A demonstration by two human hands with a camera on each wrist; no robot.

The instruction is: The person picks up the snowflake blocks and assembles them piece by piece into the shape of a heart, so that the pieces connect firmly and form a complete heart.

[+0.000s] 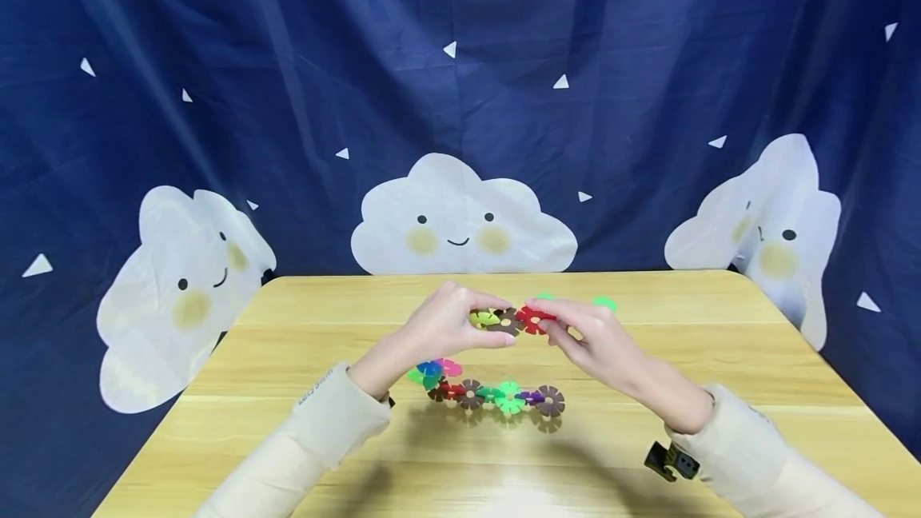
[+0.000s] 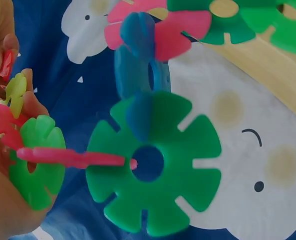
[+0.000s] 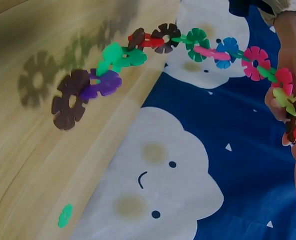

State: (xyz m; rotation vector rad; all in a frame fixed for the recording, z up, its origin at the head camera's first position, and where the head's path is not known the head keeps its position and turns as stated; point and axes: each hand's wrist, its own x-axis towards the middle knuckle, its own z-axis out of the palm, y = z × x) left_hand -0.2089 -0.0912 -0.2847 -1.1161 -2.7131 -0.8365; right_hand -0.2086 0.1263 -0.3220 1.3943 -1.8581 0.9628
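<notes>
My left hand [image 1: 453, 318] pinches a brown slotted flower disc [image 1: 508, 324] near the end of a long chain of interlocking plastic discs. A yellow disc [image 1: 484, 317] joins on just beside it. With thumb and fingers my right hand [image 1: 593, 334] holds a red disc [image 1: 532, 321], whose edge meets the brown one. From the left hand the chain runs down through pink, green and blue discs, with a green disc [image 2: 202, 137] large in the left wrist view. Its far end is a brown disc [image 3: 70, 100] beside a purple one [image 3: 105, 84], low over the tabletop.
Loose green discs lie on the wooden table [image 1: 324, 310] beyond the right hand, one of them [image 1: 606, 304] farther right. A dark blue curtain [image 1: 446, 110] with white clouds hangs behind the table. A black wrist device [image 1: 672, 462] sits at the right sleeve.
</notes>
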